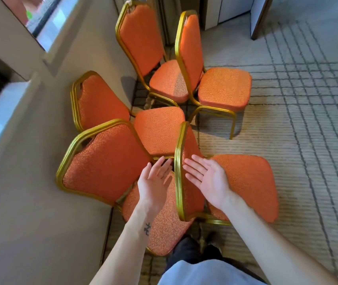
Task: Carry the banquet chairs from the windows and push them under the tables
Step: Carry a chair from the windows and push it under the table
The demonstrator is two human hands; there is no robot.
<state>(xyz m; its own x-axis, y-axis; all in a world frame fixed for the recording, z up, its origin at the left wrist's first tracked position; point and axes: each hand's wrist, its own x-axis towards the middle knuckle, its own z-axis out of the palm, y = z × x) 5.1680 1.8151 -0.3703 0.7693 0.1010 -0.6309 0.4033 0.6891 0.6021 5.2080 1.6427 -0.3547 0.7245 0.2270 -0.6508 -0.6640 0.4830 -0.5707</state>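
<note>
Several orange banquet chairs with gold frames stand by the wall under the windows. The nearest chair has its gold backrest edge facing me. My left hand hovers just left of that backrest, palm turned up, fingers straight. My right hand hovers just right of it, over the backrest's padded face, palm up and fingers spread. Neither hand holds anything. Another chair leans close on the left, its seat under my left forearm.
Two more chairs stand farther back, and one sits in the middle. A beige wall with windows runs along the left. Striped carpet spreads right. White furniture panels stand at the top right.
</note>
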